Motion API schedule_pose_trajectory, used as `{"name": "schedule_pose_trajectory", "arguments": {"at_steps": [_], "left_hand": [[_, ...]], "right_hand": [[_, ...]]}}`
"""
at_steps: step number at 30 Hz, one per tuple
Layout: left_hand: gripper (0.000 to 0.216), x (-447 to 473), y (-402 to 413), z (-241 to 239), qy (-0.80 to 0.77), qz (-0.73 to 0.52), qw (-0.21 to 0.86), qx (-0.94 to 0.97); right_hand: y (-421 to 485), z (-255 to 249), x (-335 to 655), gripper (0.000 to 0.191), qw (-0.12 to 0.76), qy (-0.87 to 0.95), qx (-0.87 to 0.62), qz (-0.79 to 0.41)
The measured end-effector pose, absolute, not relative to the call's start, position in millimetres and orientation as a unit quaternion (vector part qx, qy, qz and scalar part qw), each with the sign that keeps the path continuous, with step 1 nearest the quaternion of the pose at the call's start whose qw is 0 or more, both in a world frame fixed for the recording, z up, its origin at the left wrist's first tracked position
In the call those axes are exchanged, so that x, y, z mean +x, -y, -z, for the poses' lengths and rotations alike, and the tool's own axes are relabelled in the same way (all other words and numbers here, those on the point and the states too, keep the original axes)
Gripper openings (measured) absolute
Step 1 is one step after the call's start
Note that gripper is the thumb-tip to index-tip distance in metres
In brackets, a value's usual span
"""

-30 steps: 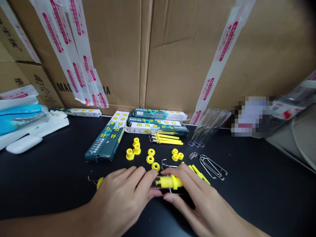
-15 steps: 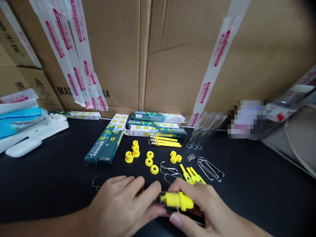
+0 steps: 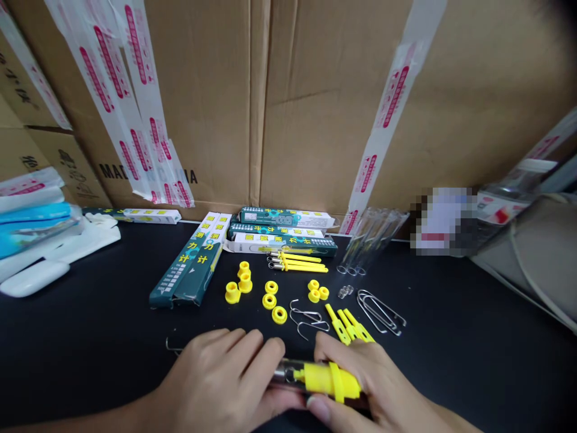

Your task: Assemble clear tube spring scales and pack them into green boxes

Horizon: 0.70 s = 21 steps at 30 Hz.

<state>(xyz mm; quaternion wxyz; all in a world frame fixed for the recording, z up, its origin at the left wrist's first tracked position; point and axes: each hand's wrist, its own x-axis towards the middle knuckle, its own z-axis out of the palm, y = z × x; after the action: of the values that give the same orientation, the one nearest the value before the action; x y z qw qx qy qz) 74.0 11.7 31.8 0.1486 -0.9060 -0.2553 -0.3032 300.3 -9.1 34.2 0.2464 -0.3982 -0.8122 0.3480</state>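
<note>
My left hand (image 3: 220,376) is closed around the clear tube of a spring scale (image 3: 293,374). A bent metal hook (image 3: 171,346) sticks out on the far side of that hand. My right hand (image 3: 374,385) pinches the scale's yellow end cap (image 3: 322,380) between thumb and fingers. The cap's narrow tip and a small metal ring show inside the tube. Most of the tube is covered by my left fingers. Just beyond my right fingers lie yellow flat-ended pieces (image 3: 346,325), and metal hooks (image 3: 311,317) rest to their left.
Flanged yellow caps (image 3: 244,282), yellow rings (image 3: 279,314), small round yellow parts (image 3: 323,293), springs (image 3: 346,291) and wire loops (image 3: 381,313) lie on the black table. Behind are yellow rods (image 3: 302,266), clear tubes (image 3: 374,240) and printed boxes (image 3: 192,258), before a cardboard wall (image 3: 306,138).
The yellow cap and right fingers have shifted slightly, and the wire seen under the cap earlier is out of sight. Both hands keep their hold; the camera view has moved slightly.
</note>
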Motion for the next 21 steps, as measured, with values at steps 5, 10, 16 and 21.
{"name": "schedule_pose_trajectory", "arguments": {"at_steps": [5,10,16,21], "left_hand": [[0.05,76.1,-12.6,-32.2,0.261,0.283,0.131,-0.914],[0.048,76.3,-12.6,-33.0,0.258,0.288,0.135,-0.912],[0.057,74.1,-11.3,-36.8,0.259,0.263,0.11,-0.923],[0.054,73.0,-11.8,-39.1,0.275,0.271,0.04,-0.921]], "right_hand": [[7.7,-36.2,301.5,0.031,0.248,0.824,-0.383,-0.335],[7.4,-32.9,305.4,0.038,0.239,0.858,-0.356,-0.283],[9.2,-34.6,302.9,0.045,0.232,0.868,-0.35,-0.266],[14.6,-34.6,303.0,0.046,0.305,0.824,-0.357,-0.316]]}}
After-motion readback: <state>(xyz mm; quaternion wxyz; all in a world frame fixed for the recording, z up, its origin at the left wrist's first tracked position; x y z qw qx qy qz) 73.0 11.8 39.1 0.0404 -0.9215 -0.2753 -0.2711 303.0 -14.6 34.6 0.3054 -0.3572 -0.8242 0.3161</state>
